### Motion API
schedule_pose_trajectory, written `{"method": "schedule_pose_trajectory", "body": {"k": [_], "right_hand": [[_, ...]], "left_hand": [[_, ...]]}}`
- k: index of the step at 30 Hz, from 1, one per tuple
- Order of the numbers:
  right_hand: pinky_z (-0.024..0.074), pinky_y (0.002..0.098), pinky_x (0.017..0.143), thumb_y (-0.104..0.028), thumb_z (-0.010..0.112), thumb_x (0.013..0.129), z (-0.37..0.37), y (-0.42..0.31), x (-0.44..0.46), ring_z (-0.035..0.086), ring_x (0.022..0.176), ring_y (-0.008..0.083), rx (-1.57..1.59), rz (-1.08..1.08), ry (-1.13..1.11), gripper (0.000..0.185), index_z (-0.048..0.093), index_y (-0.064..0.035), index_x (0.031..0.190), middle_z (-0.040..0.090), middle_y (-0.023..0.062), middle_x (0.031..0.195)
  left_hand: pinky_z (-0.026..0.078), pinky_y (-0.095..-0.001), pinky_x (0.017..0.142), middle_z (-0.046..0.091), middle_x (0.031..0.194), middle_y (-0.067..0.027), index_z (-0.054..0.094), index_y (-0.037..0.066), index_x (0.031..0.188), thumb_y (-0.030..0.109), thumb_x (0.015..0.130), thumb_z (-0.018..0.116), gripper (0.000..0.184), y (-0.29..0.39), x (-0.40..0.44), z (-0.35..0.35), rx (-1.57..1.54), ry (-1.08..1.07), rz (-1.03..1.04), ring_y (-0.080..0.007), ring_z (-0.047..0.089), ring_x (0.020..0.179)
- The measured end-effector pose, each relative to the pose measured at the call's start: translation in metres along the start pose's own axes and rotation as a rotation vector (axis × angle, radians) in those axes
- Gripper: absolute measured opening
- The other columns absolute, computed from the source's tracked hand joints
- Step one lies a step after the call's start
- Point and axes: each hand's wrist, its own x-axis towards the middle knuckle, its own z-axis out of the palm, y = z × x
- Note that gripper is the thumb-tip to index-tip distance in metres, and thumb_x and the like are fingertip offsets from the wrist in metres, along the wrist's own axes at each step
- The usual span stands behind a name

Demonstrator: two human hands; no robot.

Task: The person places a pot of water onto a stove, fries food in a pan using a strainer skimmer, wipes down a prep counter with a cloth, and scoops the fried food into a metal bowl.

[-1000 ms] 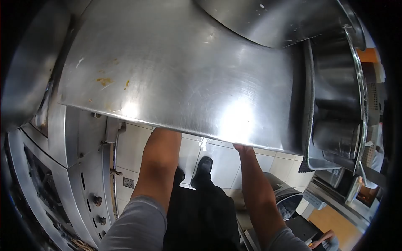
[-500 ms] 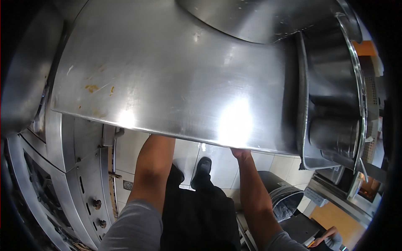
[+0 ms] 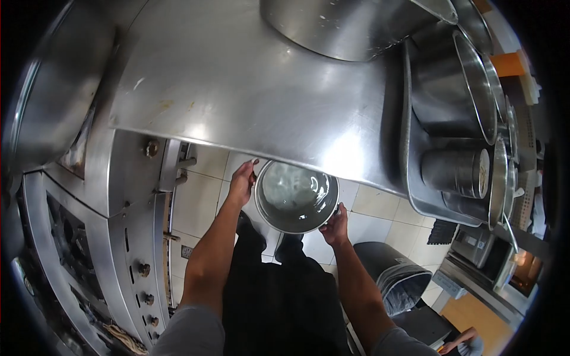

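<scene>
Both hands grasp a round pot holding clear liquid: the left hand is closed at its left side, the right hand at its right near side. The pot is in front of the person, above the tiled floor, with its far rim partly hidden by the overhanging edge of the steel counter. That edge stands in the way on the far side. A stove with knobs closes off the left. A large pot stands far on the counter; to its right, a tray holds a tall pot and a canister. A lined bin sits near right, close by the right forearm.
</scene>
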Motion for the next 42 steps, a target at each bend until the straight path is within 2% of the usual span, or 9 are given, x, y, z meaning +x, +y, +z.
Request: {"method": "schedule_pose_trajectory", "body": {"k": [6, 11, 18, 23, 26, 30, 34, 37, 42], "right_hand": [[0.0301, 0.0215, 0.046, -0.062, 0.037, 0.09, 0.009, 0.018, -0.045, 0.047, 0.057, 0.0084, -0.228, 0.19, 0.076, 0.05, 0.058, -0.0181, 0.083, 0.06, -0.0042, 0.069], [0.0269, 0.0239, 0.046, -0.062, 0.045, 0.088, 0.004, 0.035, -0.089, 0.035, 0.048, 0.0085, -0.274, 0.266, 0.037, 0.05, 0.038, -0.0222, 0.059, 0.036, -0.0079, 0.052], [0.0251, 0.0253, 0.044, -0.058, 0.05, 0.088, 0.042, 0.032, -0.182, 0.028, 0.043, 0.009, -0.4, 0.257, 0.108, 0.05, 0.035, -0.0208, 0.058, 0.029, -0.0073, 0.049], [0.0274, 0.0264, 0.045, -0.06, 0.049, 0.089, 0.102, -0.005, -0.266, 0.027, 0.045, 0.0085, -0.659, 0.187, -0.058, 0.05, 0.036, -0.0187, 0.063, 0.029, -0.0065, 0.053], [0.0299, 0.0259, 0.044, -0.06, 0.048, 0.09, 0.136, -0.02, -0.309, 0.028, 0.045, 0.008, -0.784, 0.156, -0.152, 0.051, 0.036, -0.0187, 0.062, 0.028, -0.0068, 0.053], [0.031, 0.0272, 0.042, -0.059, 0.044, 0.092, 0.185, -0.032, -0.368, 0.027, 0.042, 0.0084, -0.942, 0.149, -0.299, 0.05, 0.036, -0.0185, 0.063, 0.028, -0.0069, 0.052], [0.0302, 0.0269, 0.039, -0.058, 0.043, 0.093, 0.223, -0.025, -0.417, 0.023, 0.039, 0.0084, -1.081, 0.135, -0.429, 0.05, 0.036, -0.019, 0.063, 0.028, -0.0067, 0.051], [0.0264, 0.0255, 0.038, -0.06, 0.043, 0.092, 0.249, -0.002, -0.455, 0.022, 0.039, 0.0083, -1.157, 0.144, -0.494, 0.05, 0.038, -0.0186, 0.064, 0.03, -0.0064, 0.051], [0.0238, 0.0248, 0.038, -0.061, 0.045, 0.091, 0.27, 0.067, -0.516, 0.023, 0.04, 0.0084, -1.306, 0.156, -0.607, 0.05, 0.039, -0.0176, 0.066, 0.03, -0.0068, 0.052]], "left_hand": [[0.033, -0.0219, 0.06, 0.042, 0.064, 0.0041, 0.061, 0.004, 0.108, 0.024, 0.099, 0.047, 0.026, -0.023, -0.11, -0.056, -0.084, 0.075, 0.0, -0.0069, 0.038, 0.06], [0.033, -0.0221, 0.059, 0.04, 0.064, 0.0045, 0.06, 0.004, 0.106, 0.027, 0.098, 0.048, 0.026, -0.014, -0.209, -0.079, -0.049, 0.096, 0.088, -0.0069, 0.037, 0.06], [0.033, -0.0232, 0.051, 0.036, 0.059, 0.0047, 0.052, 0.01, 0.082, 0.032, 0.095, 0.054, 0.026, 0.015, -0.338, -0.078, -0.092, 0.124, 0.159, -0.0062, 0.035, 0.053], [0.031, -0.0219, 0.046, 0.033, 0.056, 0.0059, 0.044, 0.014, 0.073, 0.038, 0.095, 0.052, 0.034, 0.045, -0.429, -0.056, -0.156, 0.196, 0.21, -0.0065, 0.035, 0.05], [0.03, -0.0208, 0.046, 0.037, 0.058, 0.0059, 0.046, 0.015, 0.075, 0.039, 0.095, 0.052, 0.032, 0.056, -0.483, -0.044, -0.231, 0.333, 0.207, -0.0062, 0.035, 0.049], [0.032, -0.0199, 0.049, 0.046, 0.062, 0.0052, 0.052, 0.012, 0.082, 0.039, 0.092, 0.057, 0.029, 0.057, -0.557, -0.027, -0.27, 0.382, 0.474, -0.0043, 0.039, 0.054], [0.027, -0.0202, 0.036, 0.053, 0.068, 0.0042, 0.055, 0.01, 0.092, 0.029, 0.088, 0.063, 0.021, 0.053, -0.627, -0.03, -0.178, 0.525, 0.599, -0.0036, 0.04, 0.045], [0.031, -0.0194, 0.041, 0.054, 0.067, 0.0045, 0.057, 0.01, 0.106, 0.025, 0.083, 0.07, 0.031, 0.057, -0.691, -0.032, -0.142, 0.603, 0.588, -0.0029, 0.042, 0.049], [0.035, -0.018, 0.049, 0.06, 0.072, 0.0031, 0.063, 0.006, 0.102, 0.021, 0.083, 0.073, 0.026, 0.035, -0.788, -0.054, -0.263, 0.752, 0.658, -0.0021, 0.05, 0.058]]}}
